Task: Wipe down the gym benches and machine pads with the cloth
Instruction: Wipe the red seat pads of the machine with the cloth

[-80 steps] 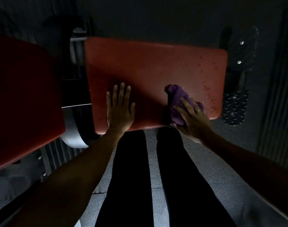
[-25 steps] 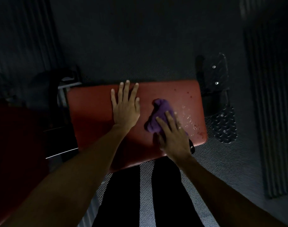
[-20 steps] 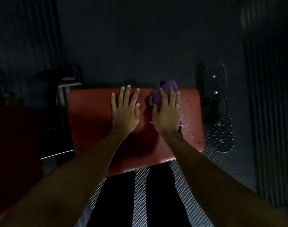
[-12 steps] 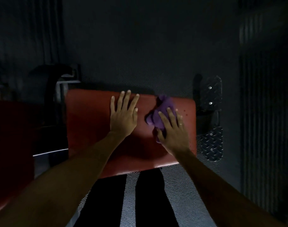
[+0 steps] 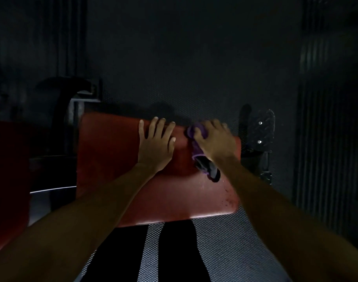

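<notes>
A red padded bench seat [image 5: 113, 159] fills the middle of the view. My left hand [image 5: 156, 143] lies flat on it with the fingers spread, near the far edge. Just to its right, my right hand [image 5: 214, 141] holds a purple cloth [image 5: 197, 139] against the pad's far right edge, fingers curled over the bunched fabric. A dark tail of the cloth hangs out below my wrist. Small wet spots show on the pad's near right corner.
A second red pad [image 5: 7, 180] sits at the left, with the dark metal frame [image 5: 72, 119] between the two. Black tread-plate footrests [image 5: 259, 131] stand right of the seat. My dark-trousered legs [image 5: 174, 251] stand on mesh flooring below.
My right hand has swept the cloth back and forth across the pad's right side and now sits at the far edge. The left hand stayed flat on the pad. The view tilted upward.
</notes>
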Demonstrator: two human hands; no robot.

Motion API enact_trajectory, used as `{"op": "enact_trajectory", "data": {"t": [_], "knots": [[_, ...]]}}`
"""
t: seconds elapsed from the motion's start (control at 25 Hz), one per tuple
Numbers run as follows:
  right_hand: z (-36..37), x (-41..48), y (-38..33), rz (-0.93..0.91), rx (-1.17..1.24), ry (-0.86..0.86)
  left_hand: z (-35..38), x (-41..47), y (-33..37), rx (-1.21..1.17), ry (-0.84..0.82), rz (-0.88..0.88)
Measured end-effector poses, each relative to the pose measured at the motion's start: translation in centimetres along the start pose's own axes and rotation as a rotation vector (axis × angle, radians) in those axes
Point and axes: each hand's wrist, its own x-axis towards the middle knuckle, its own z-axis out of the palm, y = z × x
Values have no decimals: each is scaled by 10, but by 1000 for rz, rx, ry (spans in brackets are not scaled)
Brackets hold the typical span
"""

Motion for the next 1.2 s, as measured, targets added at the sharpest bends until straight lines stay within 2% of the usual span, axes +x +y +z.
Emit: {"op": "enact_trajectory", "data": {"t": [0.12,0.2,0.28,0.32,0.4,0.48,0.52,0.6,0.68,0.8,0.84,0.92,1.0,1.08,1.12,1.2], "knots": [[-10,-19,49,93,-3,56,0,0,1,34,-15,8],[-4,-20,32,225,80,52,1,1,1,56,-23,13],[7,-11,-16,295,117,89,2,1,0,67,-28,10],[12,-9,-39,258,116,107,2,0,-1,73,-31,12],[15,-11,-58,53,124,105,2,1,0,89,-35,16],[14,-14,-27,-115,89,123,1,3,1,77,-49,15],[14,-20,-5,-129,54,147,0,2,0,71,-53,13],[11,-42,37,16,38,139,-1,2,2,73,-58,19],[9,-58,55,269,166,110,-1,4,3,73,-59,16],[14,-51,23,554,416,193,1,8,8,79,-65,64],[17,-50,7,548,401,200,2,9,11,74,-76,87],[30,-62,-12,372,323,179,4,9,18,64,-92,130],[41,-93,0,173,254,129,6,8,24,49,-98,174],[45,-124,32,88,199,115,7,7,31,33,-95,217],[44,-133,48,128,212,126,9,6,36,28,-88,248],[37,-126,68,385,336,132,14,3,50,14,-79,317]]}}
